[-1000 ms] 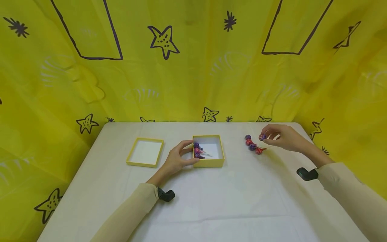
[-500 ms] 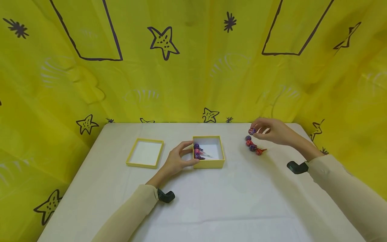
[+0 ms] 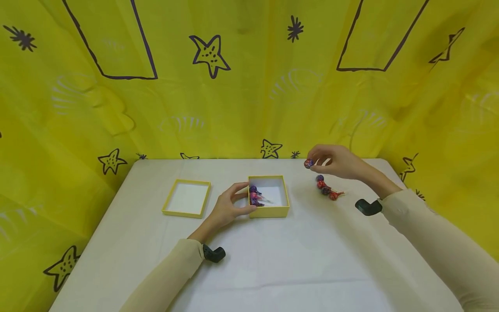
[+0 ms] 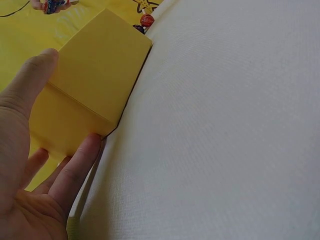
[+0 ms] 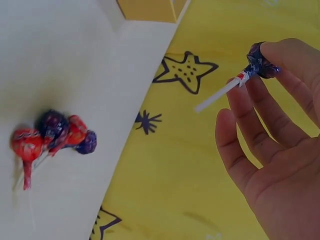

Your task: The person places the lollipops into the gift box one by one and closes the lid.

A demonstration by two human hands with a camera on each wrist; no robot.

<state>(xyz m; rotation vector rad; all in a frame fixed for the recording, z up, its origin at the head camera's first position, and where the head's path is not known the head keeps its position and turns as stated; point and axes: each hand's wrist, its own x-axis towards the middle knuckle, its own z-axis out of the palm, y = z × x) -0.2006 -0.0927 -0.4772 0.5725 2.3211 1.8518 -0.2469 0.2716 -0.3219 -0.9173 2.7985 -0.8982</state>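
Note:
My right hand (image 3: 339,162) pinches a purple-wrapped lollipop (image 5: 257,60) by its round head, held above the back of the table. In the right wrist view its white stick points down and away from the fingers. My left hand (image 3: 226,207) holds the left side of an open yellow box (image 3: 269,212), thumb at the front corner and fingers along the side. Inside the box, several purple and pink lollipops (image 3: 254,196) lie along the left wall, sticks toward the right. Several red and purple lollipops (image 3: 326,189) lie in a slanting row on the table, below the right hand.
A yellow-rimmed lid (image 3: 182,213) lies with its white inside up, left of the left hand. A white cloth covers the table (image 3: 296,260). Yellow curtains (image 3: 249,99) with starfish drawings stand behind it and at both sides.
My right hand has moved left and somewhat upward with the lollipop, passing over the row on the table. The left hand and the box have stayed in place.

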